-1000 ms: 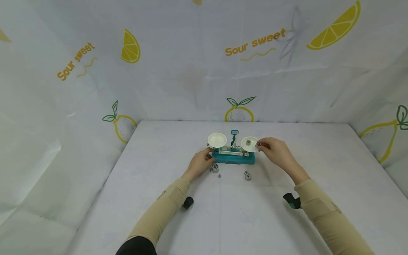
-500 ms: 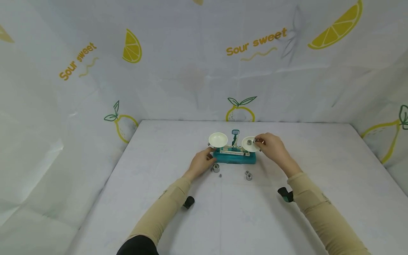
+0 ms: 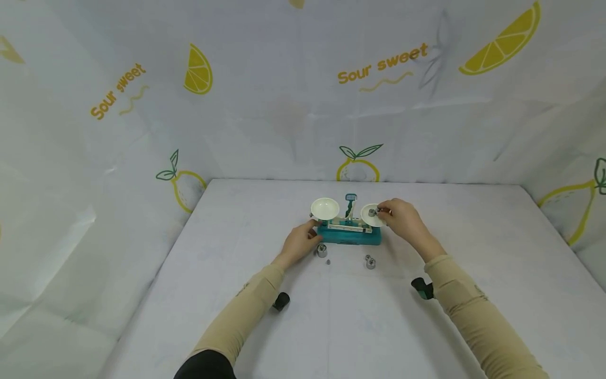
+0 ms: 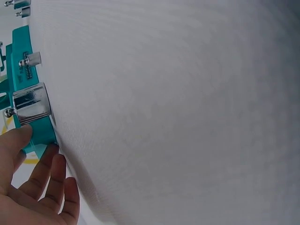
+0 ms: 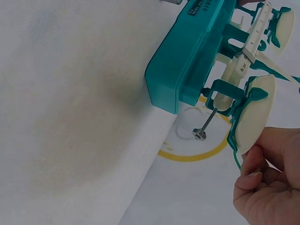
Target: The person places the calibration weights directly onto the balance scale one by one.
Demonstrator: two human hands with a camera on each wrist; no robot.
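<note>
A teal balance scale (image 3: 349,236) with two cream pans stands toward the back of the table. My left hand (image 3: 299,243) holds the left end of its base, thumb on the front face and fingers around the end, as the left wrist view shows. Over the right pan (image 3: 365,219), my right hand (image 3: 402,217) pinches a small metal weight (image 3: 378,210). Close beside that weight, another metal weight (image 3: 371,212) sits in the pan. From the right wrist view, the pan hides the fingertips (image 5: 253,157) in part and both weights. The left pan (image 3: 325,209) holds nothing visible.
In front of the base stand a large metal weight (image 4: 32,104) and a tiny one (image 3: 329,261). Farther right are a medium weight (image 3: 371,263) and a smaller one (image 3: 367,257). A patterned white sheet (image 3: 265,131) hangs behind the table.
My right hand has moved left from the right pan's outer rim to over the pan, bringing the weight beside the one there. My left hand stays at the base.
</note>
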